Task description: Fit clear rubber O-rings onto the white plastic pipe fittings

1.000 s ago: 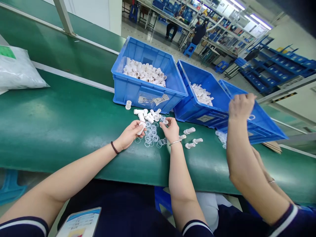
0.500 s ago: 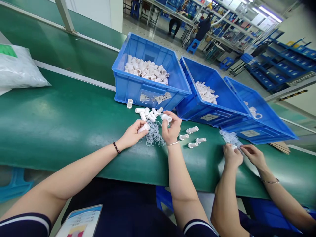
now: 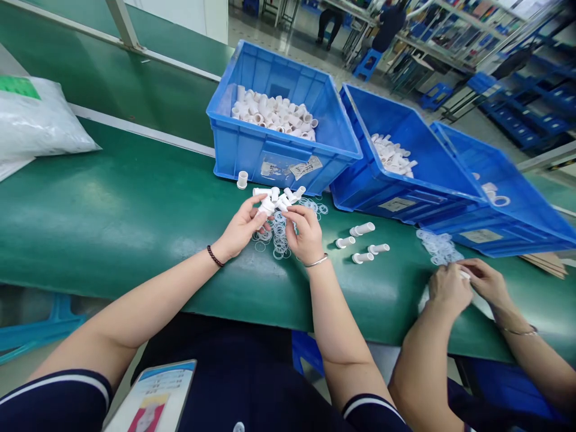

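Over the pile of clear rings (image 3: 281,243), my left hand (image 3: 240,228) grips a white fitting (image 3: 267,206) between thumb and fingers. My right hand (image 3: 306,235) is closed close beside it, with its fingertips at a white piece near the fitting; how firmly it holds that piece is hard to see. Several loose white fittings (image 3: 297,192) lie just beyond my hands. Right of my right hand, several fittings (image 3: 362,229) lie on the green table (image 3: 148,204). One fitting (image 3: 242,179) stands upright by the nearest blue bin.
Three blue bins (image 3: 288,153) with white parts line the table's far side. A plastic bag (image 3: 45,120) lies at the left. At the right, another person's hands (image 3: 454,288) work beside more clear rings (image 3: 438,246).
My hands have come together above the rings. The right hand moved left and the fitting it held is no longer distinct in it. The view has shifted slightly.
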The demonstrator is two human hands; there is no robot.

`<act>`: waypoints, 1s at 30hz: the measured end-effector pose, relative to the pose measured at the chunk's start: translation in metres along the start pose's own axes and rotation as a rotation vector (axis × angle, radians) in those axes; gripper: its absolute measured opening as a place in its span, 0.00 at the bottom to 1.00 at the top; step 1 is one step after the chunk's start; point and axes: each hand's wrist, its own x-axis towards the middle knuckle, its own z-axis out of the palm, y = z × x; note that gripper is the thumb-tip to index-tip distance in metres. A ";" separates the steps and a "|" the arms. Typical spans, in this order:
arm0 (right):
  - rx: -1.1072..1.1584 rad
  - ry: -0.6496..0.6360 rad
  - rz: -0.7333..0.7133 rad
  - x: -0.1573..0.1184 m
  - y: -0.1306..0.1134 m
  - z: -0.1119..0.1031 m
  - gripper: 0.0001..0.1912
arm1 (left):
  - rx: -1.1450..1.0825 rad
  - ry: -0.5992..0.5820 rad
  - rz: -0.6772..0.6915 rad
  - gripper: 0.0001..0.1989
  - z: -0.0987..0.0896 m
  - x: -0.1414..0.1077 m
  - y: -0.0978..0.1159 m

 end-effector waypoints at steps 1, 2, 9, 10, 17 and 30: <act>-0.018 -0.053 0.023 0.000 0.000 0.000 0.13 | -0.041 0.026 0.021 0.26 -0.001 0.001 0.002; -0.032 -0.131 0.034 0.001 0.000 0.000 0.09 | -0.081 0.051 0.034 0.25 -0.003 0.002 0.005; -0.043 -0.397 0.031 -0.001 -0.007 0.010 0.08 | -0.325 0.079 -0.009 0.20 -0.008 0.006 0.012; -0.053 -0.411 0.044 -0.001 -0.009 0.012 0.08 | -0.346 0.069 -0.015 0.19 -0.008 0.006 0.013; -0.237 -0.337 0.263 0.008 -0.023 0.043 0.13 | -0.248 0.124 0.024 0.20 -0.010 0.008 0.015; -0.173 -0.216 0.324 0.001 -0.011 0.029 0.05 | 0.058 0.115 0.028 0.21 -0.014 0.010 0.004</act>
